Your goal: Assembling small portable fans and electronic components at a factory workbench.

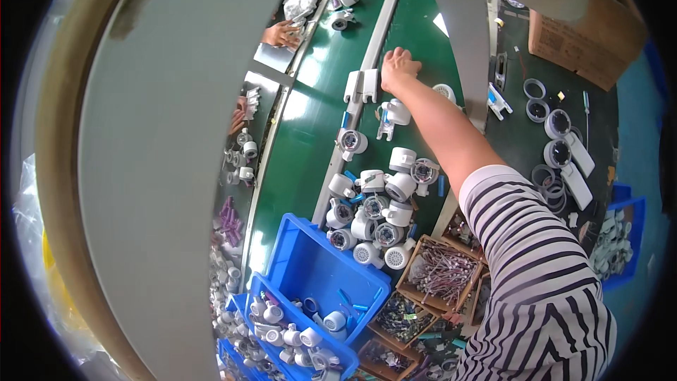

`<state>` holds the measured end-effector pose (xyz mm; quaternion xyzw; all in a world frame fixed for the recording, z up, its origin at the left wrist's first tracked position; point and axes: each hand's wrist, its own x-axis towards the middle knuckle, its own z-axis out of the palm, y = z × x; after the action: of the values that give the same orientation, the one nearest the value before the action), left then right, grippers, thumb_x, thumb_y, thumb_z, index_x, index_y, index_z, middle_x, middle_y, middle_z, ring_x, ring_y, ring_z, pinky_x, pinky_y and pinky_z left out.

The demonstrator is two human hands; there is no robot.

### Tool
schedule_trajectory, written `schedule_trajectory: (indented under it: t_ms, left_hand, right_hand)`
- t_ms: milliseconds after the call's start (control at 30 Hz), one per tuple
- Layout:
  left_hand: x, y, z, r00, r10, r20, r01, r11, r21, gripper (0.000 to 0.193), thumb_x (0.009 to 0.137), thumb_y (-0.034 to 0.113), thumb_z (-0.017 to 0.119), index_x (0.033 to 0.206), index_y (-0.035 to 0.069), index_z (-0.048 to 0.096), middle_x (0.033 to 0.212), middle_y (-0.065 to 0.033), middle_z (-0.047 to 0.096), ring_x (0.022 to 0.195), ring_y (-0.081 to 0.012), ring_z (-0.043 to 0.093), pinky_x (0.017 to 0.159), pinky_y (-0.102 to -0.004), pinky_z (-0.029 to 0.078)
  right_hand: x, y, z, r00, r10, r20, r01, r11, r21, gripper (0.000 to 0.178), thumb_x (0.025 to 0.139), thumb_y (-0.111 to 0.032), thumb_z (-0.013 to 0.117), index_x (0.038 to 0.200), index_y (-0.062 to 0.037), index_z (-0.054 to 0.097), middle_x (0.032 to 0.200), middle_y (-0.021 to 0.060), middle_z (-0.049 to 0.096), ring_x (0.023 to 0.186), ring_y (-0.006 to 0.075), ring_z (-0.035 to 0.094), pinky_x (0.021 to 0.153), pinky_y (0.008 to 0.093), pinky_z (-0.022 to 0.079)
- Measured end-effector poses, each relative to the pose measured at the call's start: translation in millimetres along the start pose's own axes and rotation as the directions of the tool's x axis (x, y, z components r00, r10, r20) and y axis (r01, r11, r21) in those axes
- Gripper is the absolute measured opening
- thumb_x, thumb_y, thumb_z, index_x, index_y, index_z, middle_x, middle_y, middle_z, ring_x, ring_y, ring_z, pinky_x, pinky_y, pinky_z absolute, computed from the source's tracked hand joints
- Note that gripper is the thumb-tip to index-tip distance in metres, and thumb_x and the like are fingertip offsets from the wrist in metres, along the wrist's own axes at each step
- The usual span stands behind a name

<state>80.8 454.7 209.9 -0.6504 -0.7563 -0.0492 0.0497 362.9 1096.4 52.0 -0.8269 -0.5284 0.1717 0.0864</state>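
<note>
The right hand [400, 70], half curled, is over the belt [417, 25] — can't tell if it's holding anything; left unseen. White parts [400, 187] crowd the bin's [321, 228] edge — likely for easy reach.

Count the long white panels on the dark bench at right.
2. The upper panel lies nearer the screwdriver; the lower panel is just below it, nearer the striped sleeve. The sleeve may hide more.
</note>
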Motion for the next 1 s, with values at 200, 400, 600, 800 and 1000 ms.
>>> schedule_trajectory:
  t_ms: [200, 400, 600, 800, 1000]
  left_hand:
    - [-1, 0, -6, 1.0, 0.02, 0.007, -0.021, 1.0, 0.011, 0.038, 0.095, 0.029, 0.069, 0.122, 0.003, 0.065, 0.13, -0.0179, 0.062, 0.116, -0.033, 0.063, 0.09, -0.0415, 0.055]
    - [-2, -2, -9, 1.0, 0.018, 0.009, -0.018, 1.0, 0.025, 0.037, 0.095, 0.028, 0.07, 0.122, 0.004, 0.066, 0.13, -0.0182, 0.062, 0.117, -0.0332, 0.063, 0.091, -0.0414, 0.055]
    - [0, 5, -15, 1.0, 0.02, 0.004, -0.02, 0.998, 0.065, 0.036, 0.094, 0.027, 0.07, 0.121, 0.004, 0.066, 0.13, -0.0184, 0.062, 0.117, -0.0334, 0.063, 0.091, -0.0414, 0.055]
    - [-4, 11, -22, 1.0, 0.011, 0.005, -0.012, 0.994, 0.107, 0.035, 0.094, 0.026, 0.071, 0.121, 0.004, 0.067, 0.13, -0.0186, 0.062, 0.118, -0.0336, 0.063, 0.092, -0.0413, 0.055]
    - [-12, 19, -31, 0.999, 0.0, 0.041, -0.005, 0.993, 0.12, 0.034, 0.093, 0.025, 0.071, 0.12, 0.004, 0.067, 0.13, -0.0188, 0.063, 0.119, -0.0338, 0.063, 0.093, -0.0412, 0.055]
  right_hand:
    - [19, 10, 3, 0.988, 0.148, 0.038, -0.153, 0.956, 0.252, 0.06, 0.091, -0.028, 0.069, 0.144, -0.0057, 0.053, 0.143, 0.0123, 0.057, 0.128, 0.0319, 0.059, 0.088, 0.0502, 0.056]
    - [32, -45, -16, 0.992, -0.091, 0.083, 0.057, 0.937, 0.345, 0.042, 0.087, -0.022, 0.058, 0.126, -0.0108, 0.07, 0.133, 0.0109, 0.069, 0.124, 0.0265, 0.066, 0.101, 0.0405, 0.05]
    - [21, -121, 18, 0.974, 0.211, 0.083, -0.226, 0.871, 0.436, 0.039, 0.101, -0.033, 0.056, 0.136, -0.0151, 0.063, 0.157, 0.0211, 0.038, 0.137, 0.0438, 0.043, 0.096, 0.068, 0.049]
    - [7, -131, 37, 0.999, 0.043, -0.014, -0.041, 0.995, 0.094, 0.039, 0.1, -0.026, 0.058, 0.138, -0.0172, 0.063, 0.162, 0.0164, 0.033, 0.145, 0.0489, 0.032, 0.091, 0.0727, 0.047]
    - [9, -97, 31, 0.999, -0.045, -0.007, 0.045, 0.969, 0.244, 0.032, 0.1, -0.017, 0.057, 0.13, -0.0157, 0.066, 0.136, 0.0084, 0.053, 0.132, 0.0285, 0.05, 0.093, 0.046, 0.059]
